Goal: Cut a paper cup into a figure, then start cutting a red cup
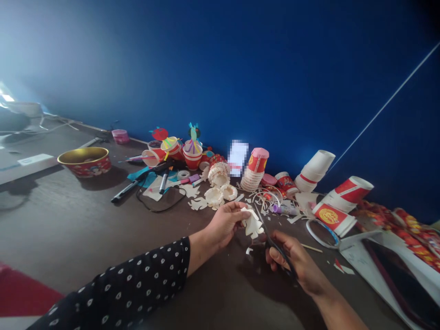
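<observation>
Grip closed on both sides: the left hand (225,224) pinches a white paper cut-out (252,224) between thumb and fingers, and the right hand (292,262) holds black-handled scissors (277,247), the blades running up alongside the cut-out's right edge. The cut-out sits between the hands, above the desk (68,220). A blue wall (220,68) rises behind the desk. Along its far side stand a red bowl with a gold interior (84,161), a stack of white paper cups (314,170) lying on its side, and red-and-white paper cups (347,195). Nearer the hands lie curled, fringed paper pieces (214,197), and a roll of clear tape (183,174) lies beside black markers (125,191). Small white paper scraps (249,250) lie on the desk below the hands.
</observation>
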